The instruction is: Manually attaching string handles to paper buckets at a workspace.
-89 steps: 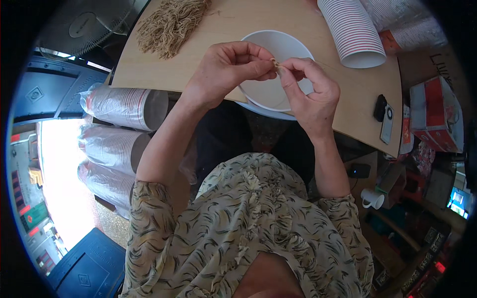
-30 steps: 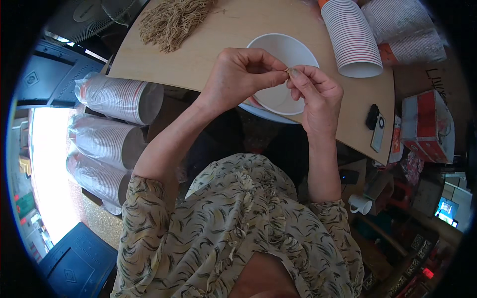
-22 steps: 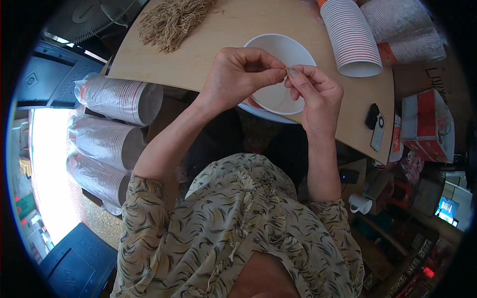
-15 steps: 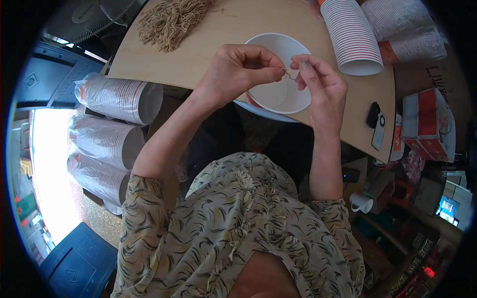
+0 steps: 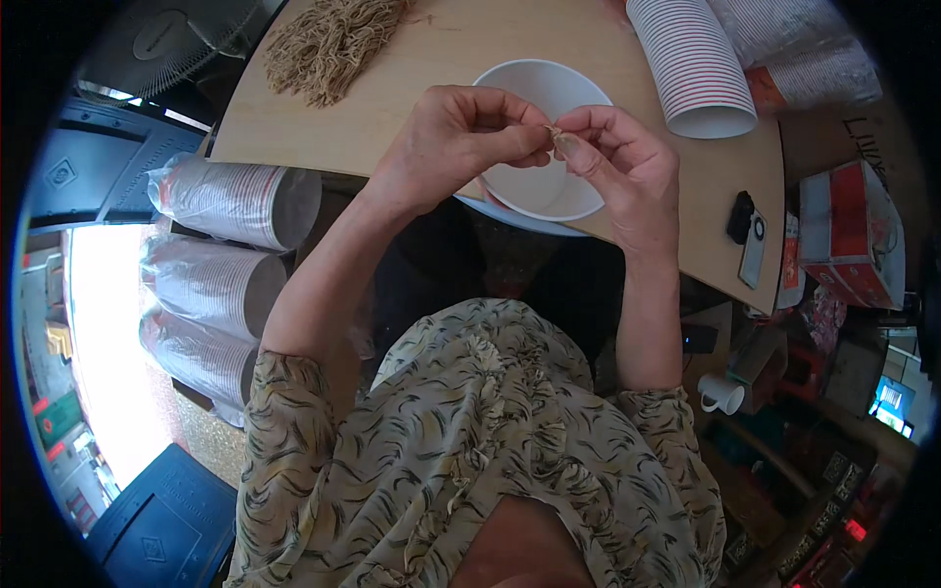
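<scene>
My left hand (image 5: 475, 132) pinches a thin tan string (image 5: 555, 131) between thumb and forefinger. Thumb and fingers of my right hand (image 5: 627, 176) close on the same string, so the fingertips of both hands nearly touch; most of it is hidden by them. Both hands are above a white paper bucket (image 5: 539, 191), whose open mouth faces up at the table's near edge. At the far left of the table lies a bundle of tan, crinkled strings (image 5: 328, 49).
A stack of nested white buckets with red rims (image 5: 696, 73) lies at the far right of the table (image 5: 441, 54). Near its right edge are a phone (image 5: 753, 253) and a small black object (image 5: 740, 218). Plastic-wrapped bucket stacks (image 5: 221, 201) lie at left; a white mug (image 5: 722, 395) is lower right.
My right hand has moved left toward my left hand. The bit of string that showed between them is now mostly covered by the fingertips.
</scene>
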{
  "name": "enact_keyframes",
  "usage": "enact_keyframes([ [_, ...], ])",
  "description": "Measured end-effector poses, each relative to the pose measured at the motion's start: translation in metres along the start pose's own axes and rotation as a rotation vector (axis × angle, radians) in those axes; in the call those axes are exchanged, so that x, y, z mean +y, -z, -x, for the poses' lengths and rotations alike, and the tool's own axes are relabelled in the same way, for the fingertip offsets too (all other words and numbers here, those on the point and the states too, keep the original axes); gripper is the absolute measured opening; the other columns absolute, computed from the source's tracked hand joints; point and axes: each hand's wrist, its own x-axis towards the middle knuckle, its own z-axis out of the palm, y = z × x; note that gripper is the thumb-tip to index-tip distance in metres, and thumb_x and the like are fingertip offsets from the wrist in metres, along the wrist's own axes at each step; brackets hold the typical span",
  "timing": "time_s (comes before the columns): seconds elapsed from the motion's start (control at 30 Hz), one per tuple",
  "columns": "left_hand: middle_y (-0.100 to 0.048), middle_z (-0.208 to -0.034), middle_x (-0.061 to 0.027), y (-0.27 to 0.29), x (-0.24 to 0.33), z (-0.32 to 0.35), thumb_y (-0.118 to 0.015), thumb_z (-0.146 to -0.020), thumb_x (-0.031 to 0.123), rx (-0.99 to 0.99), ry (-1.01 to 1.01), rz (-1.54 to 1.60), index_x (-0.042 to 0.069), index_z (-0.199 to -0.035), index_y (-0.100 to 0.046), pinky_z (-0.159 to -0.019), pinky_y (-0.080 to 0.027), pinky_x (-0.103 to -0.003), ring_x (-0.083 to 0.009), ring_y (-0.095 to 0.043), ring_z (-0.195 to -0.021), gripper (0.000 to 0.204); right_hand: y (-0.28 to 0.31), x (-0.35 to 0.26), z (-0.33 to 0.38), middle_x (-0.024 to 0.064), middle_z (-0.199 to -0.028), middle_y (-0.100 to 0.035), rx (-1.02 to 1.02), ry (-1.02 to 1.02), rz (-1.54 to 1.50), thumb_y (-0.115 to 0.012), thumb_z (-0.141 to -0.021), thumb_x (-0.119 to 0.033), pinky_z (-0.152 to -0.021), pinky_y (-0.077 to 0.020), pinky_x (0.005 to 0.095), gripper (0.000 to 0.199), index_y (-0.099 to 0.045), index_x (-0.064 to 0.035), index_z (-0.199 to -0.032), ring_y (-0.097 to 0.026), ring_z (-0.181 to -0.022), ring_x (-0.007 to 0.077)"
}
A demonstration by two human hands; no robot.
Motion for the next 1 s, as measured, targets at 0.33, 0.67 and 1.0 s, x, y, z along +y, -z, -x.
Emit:
enact_keyframes([
  [0.33,-0.073,-0.096,-0.0089,-0.0020,0.0034,0.0017,-0.073,-0.093,0.011,-0.014,0.045,-0.028,-0.004,-0.109,-0.070,-0.087,-0.058,-0.028,-0.0159,-0.072,-0.091,0.022,0.0003,-0.0019,0.0007,0.0025,-0.084,-0.066,0.009,-0.086,0.050,-0.072,-0.092,-0.010,-0.065,-0.0451,0.0197,0.014,-0.067,0.0010,-0.099,-0.059,-0.073,0.0058],
  [0.67,-0.074,-0.096,-0.0087,-0.0020,-0.0010,0.0026,-0.074,-0.091,0.008,-0.014,0.005,-0.002,-0.004,-0.106,-0.070,-0.086,-0.057,-0.027,-0.0155,-0.072,-0.090,0.020,-0.0011,0.0014,-0.0008,0.0022,-0.078,-0.067,0.021,-0.084,-0.032,-0.072,-0.092,-0.010,-0.061,-0.0454,0.0199,0.013,-0.066,0.0019,-0.093,-0.060,-0.069,0.0058],
  [1.0,-0.074,-0.090,-0.0073,0.0006,-0.0007,0.0018,-0.073,-0.091,0.008,-0.035,-0.029,-0.014,-0.001,-0.103,-0.071,-0.083,-0.057,-0.025,-0.0124,-0.071,-0.087,0.015,0.0000,-0.0060,-0.0049,0.0042,-0.079,-0.068,0.031,-0.141,-0.036,-0.067,-0.096,-0.009,-0.058,-0.0451,0.0206,0.015,-0.067,0.0053,-0.100,-0.060,-0.068,0.0066],
])
